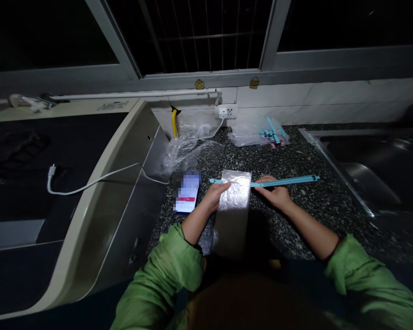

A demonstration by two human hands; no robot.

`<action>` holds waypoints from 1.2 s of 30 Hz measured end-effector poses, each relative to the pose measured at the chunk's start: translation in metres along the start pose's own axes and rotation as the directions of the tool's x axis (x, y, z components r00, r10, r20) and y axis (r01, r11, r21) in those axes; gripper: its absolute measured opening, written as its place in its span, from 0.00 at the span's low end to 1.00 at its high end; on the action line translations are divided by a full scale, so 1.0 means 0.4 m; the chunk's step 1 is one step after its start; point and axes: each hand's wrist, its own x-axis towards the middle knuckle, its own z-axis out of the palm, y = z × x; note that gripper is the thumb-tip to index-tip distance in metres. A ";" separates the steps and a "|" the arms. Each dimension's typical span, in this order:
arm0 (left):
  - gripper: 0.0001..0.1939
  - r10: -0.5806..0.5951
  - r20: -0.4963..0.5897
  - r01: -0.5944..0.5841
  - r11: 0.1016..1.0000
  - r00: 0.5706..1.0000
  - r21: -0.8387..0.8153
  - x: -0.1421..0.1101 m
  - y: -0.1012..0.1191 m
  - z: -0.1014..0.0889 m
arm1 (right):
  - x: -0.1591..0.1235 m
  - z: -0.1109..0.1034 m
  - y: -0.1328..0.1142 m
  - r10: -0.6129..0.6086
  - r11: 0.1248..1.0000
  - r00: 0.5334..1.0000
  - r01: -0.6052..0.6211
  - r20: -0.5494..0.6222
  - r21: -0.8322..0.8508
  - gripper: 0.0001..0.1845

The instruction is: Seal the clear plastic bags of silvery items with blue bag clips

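A silver foil bag (233,213) lies on the counter in front of me, its top edge pointing away from me. Across its upper part runs a long light-blue bag sealing clip (294,180), sticking out on both sides of the bag. My left hand (214,197) is closed on the bag's left edge by the clip, thumb on the foil. To the right of the bag, my right hand (277,195) pinches the clip, with fingers behind it and thumb in front.
A lit phone (187,192) lies left of the bag. Further back are crumpled clear plastic (189,142) and a clear bag with blue and pink clips (273,133). A large appliance (124,160) with a white cable stands left; a sink (371,183) is right.
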 end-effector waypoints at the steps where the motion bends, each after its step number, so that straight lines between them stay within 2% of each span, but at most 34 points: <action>1: 0.14 -0.001 -0.013 0.001 1.000 1.000 -0.005 -0.002 0.002 0.003 | 0.001 0.000 0.001 -0.005 1.000 1.000 0.005 0.009 -0.005 0.15; 6: 0.13 0.010 -0.075 -0.010 1.000 0.997 -0.005 -0.008 0.012 0.010 | 0.004 -0.015 -0.001 -0.024 0.997 0.999 0.026 0.023 -0.073 0.14; 11: 0.15 0.047 -0.139 -0.049 0.999 0.989 -0.007 0.004 0.012 -0.003 | 0.003 -0.054 -0.012 -0.081 0.993 0.991 0.071 -0.103 -0.098 0.11; 15: 0.15 0.055 -0.127 -0.051 0.998 0.990 0.029 0.011 0.004 -0.012 | 0.002 -0.073 -0.028 -0.109 0.985 0.982 0.087 -0.154 -0.146 0.07; 23: 0.17 0.053 -0.083 -0.044 0.993 0.995 0.114 0.004 -0.004 0.000 | 0.002 -0.058 -0.051 -0.194 0.967 0.978 0.177 -0.080 -0.182 0.05; 30: 0.19 0.074 -0.073 -0.056 0.972 0.995 0.228 0.009 -0.019 -0.001 | 0.000 -0.034 -0.051 -0.290 0.949 0.954 0.277 -0.076 -0.149 0.02; 36: 0.19 0.094 -0.013 -0.088 0.959 0.995 0.269 0.011 -0.030 -0.010 | -0.005 -0.023 -0.051 -0.323 0.929 0.946 0.317 0.003 -0.191 0.03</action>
